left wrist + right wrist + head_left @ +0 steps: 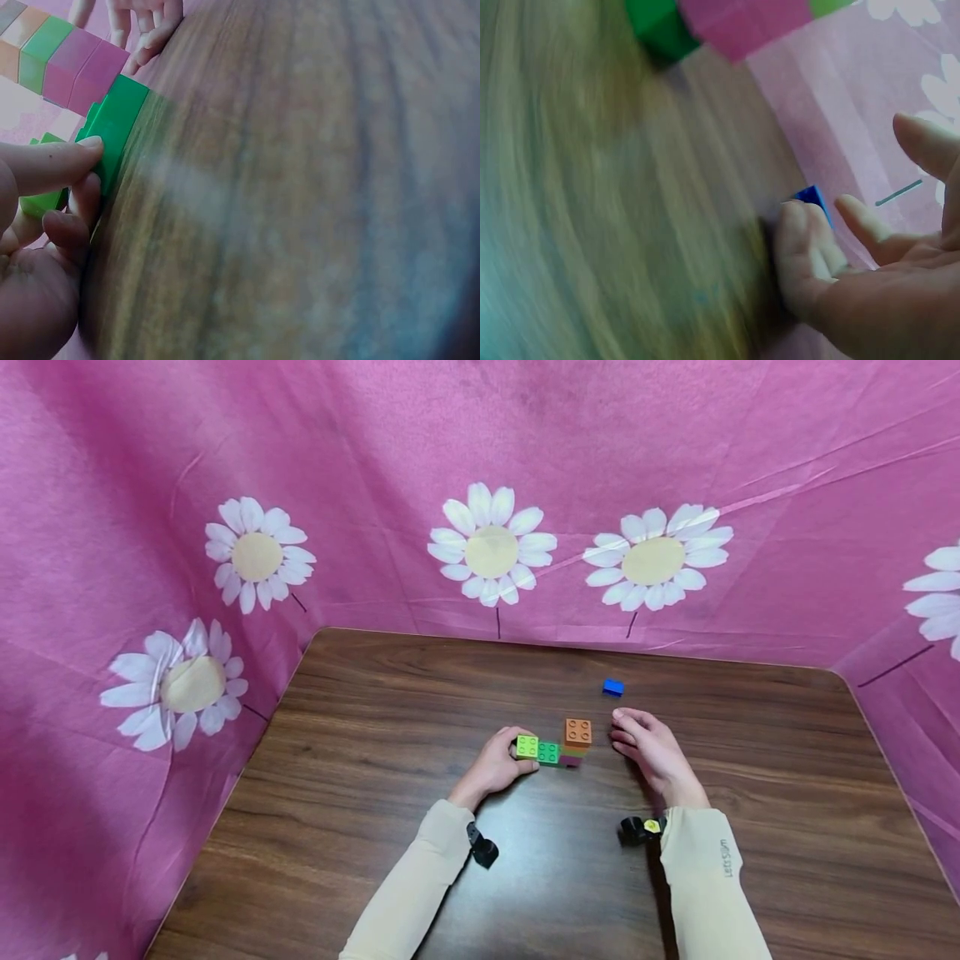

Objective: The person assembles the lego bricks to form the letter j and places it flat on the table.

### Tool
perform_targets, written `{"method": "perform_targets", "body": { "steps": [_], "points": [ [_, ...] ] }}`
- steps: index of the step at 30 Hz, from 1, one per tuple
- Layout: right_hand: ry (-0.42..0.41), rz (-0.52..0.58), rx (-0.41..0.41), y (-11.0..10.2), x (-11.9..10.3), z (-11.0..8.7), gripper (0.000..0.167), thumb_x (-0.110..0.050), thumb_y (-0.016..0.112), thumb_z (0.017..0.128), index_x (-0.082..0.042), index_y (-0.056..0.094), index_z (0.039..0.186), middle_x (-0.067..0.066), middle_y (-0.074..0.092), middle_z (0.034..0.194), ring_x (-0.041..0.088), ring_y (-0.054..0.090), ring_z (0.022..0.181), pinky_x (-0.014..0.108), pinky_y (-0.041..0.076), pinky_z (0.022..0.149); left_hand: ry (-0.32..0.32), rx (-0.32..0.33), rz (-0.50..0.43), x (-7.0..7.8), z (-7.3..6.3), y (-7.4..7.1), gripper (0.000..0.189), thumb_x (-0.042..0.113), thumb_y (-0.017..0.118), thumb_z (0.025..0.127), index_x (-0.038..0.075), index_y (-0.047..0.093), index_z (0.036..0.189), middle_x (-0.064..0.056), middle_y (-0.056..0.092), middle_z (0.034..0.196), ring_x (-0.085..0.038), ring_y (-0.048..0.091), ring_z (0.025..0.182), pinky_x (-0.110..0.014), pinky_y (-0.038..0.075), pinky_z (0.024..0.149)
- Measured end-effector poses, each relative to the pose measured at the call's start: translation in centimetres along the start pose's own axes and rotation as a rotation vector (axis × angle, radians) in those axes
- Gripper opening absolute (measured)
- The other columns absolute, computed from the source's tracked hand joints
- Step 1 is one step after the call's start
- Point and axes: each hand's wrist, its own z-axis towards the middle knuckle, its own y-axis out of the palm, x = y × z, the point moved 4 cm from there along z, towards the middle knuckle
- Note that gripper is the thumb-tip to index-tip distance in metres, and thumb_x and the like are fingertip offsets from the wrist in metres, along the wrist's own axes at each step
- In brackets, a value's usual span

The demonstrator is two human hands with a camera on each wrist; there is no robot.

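Observation:
My left hand point(498, 766) grips the left end of a toy-brick build, its thumb against the side of a green brick point(124, 120). A lime brick point(527, 746) sits at that end, between the hand's fingers and thumb. At the build's right end rises a stack with an orange brick point(577, 732) on top, a lime layer under it and magenta bricks point(86, 71) at the bottom. Right of the stack, my right hand point(657, 758) holds nothing, fingers loosely bent. Beyond its fingertips lies a blue brick point(613, 687), partly hidden by the fingers in the right wrist view.
Everything stands on a brown wood-grain table point(360, 760) with rounded far corners. A pink curtain point(375, 468) printed with white daisies hangs behind the far edge and along both sides. Each wrist wears a black camera strap point(482, 846).

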Motion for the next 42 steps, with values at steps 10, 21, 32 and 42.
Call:
{"method": "perform_targets", "body": {
  "steps": [10, 21, 32, 42],
  "points": [
    [-0.078, -0.231, 0.131, -1.0, -0.5, 2.5, 0.064, -0.027, 0.060, 0.095, 0.006, 0.034, 0.142, -0.008, 0.051, 0.102, -0.005, 0.052, 0.087, 0.014, 0.047, 0.080, 0.009, 0.004, 0.001, 0.2, -0.1, 0.0, 0.040, 0.012, 0.079, 0.078, 0.012, 0.064, 0.114, -0.005, 0.059, 0.108, -0.013, 0.053, 0.090, -0.031, 0.043, 0.083],
    [-0.072, -0.424, 0.183, -1.6, -0.8, 4.4, 0.054, -0.023, 0.062, 0.093, 0.004, 0.043, 0.136, 0.012, 0.050, 0.122, 0.008, 0.045, 0.097, 0.016, 0.039, 0.078, 0.008, -0.001, -0.002, 0.2, -0.5, 0.1, 0.041, 0.012, 0.079, 0.078, 0.013, 0.062, 0.116, -0.005, 0.061, 0.108, -0.014, 0.054, 0.091, -0.031, 0.044, 0.084],
    [-0.098, -0.371, 0.129, -1.9, -0.7, 3.7, 0.053, -0.020, 0.064, 0.092, 0.006, 0.043, 0.133, 0.001, 0.053, 0.111, -0.001, 0.048, 0.090, 0.013, 0.041, 0.077, 0.036, -0.007, 0.020, 0.9, -0.5, 0.5, 0.040, 0.011, 0.079, 0.077, 0.012, 0.063, 0.114, -0.006, 0.062, 0.108, -0.013, 0.053, 0.090, -0.031, 0.044, 0.084],
    [-0.182, -0.309, -0.256, -1.3, 0.4, 1.7, 0.048, -0.010, 0.059, 0.095, 0.007, 0.042, 0.137, 0.003, 0.058, 0.123, 0.000, 0.057, 0.103, 0.015, 0.046, 0.085, 0.001, -0.016, 0.048, 1.8, -0.6, 0.8, 0.038, 0.011, 0.078, 0.078, 0.013, 0.063, 0.114, -0.004, 0.062, 0.107, -0.014, 0.053, 0.090, -0.032, 0.043, 0.084]
  ]
}}
